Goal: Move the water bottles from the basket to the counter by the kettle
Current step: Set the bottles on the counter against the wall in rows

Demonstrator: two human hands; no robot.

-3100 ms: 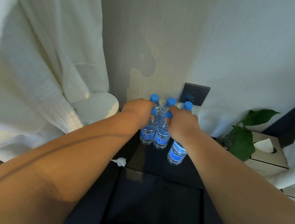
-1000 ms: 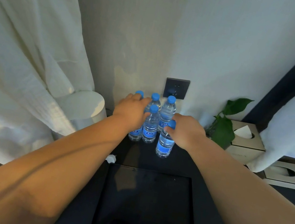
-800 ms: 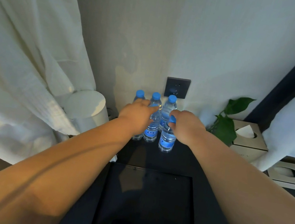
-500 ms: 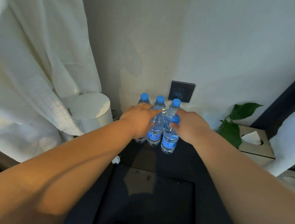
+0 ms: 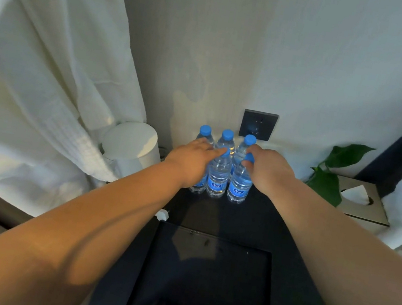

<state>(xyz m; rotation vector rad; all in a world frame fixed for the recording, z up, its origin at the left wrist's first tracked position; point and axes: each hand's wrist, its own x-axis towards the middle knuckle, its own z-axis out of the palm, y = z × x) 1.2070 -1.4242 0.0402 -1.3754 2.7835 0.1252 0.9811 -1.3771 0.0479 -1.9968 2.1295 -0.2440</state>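
Several clear water bottles with blue caps stand in a tight cluster on the dark counter (image 5: 257, 224), against the wall under a socket. Three caps show in the back row (image 5: 228, 134). My left hand (image 5: 193, 160) lies over the top of the front left bottle (image 5: 197, 188), its forefinger touching the cap of the front middle bottle (image 5: 218, 178). My right hand (image 5: 268, 169) pinches the cap of the front right bottle (image 5: 239, 186). A white kettle (image 5: 130, 144) stands just left of the cluster. The dark rectangular basket (image 5: 209, 234) sits close in front of me.
A white bathrobe (image 5: 36, 75) hangs at the left, down to the kettle. A dark wall socket (image 5: 258, 125) is above the bottles. To the right are a green plant (image 5: 330, 175) and a tissue box (image 5: 358, 204). A white plug (image 5: 162, 215) lies by the basket's corner.
My right hand has slid the front right bottle left until it stands against the others. My left hand has come back from the rear left bottle onto the front ones.
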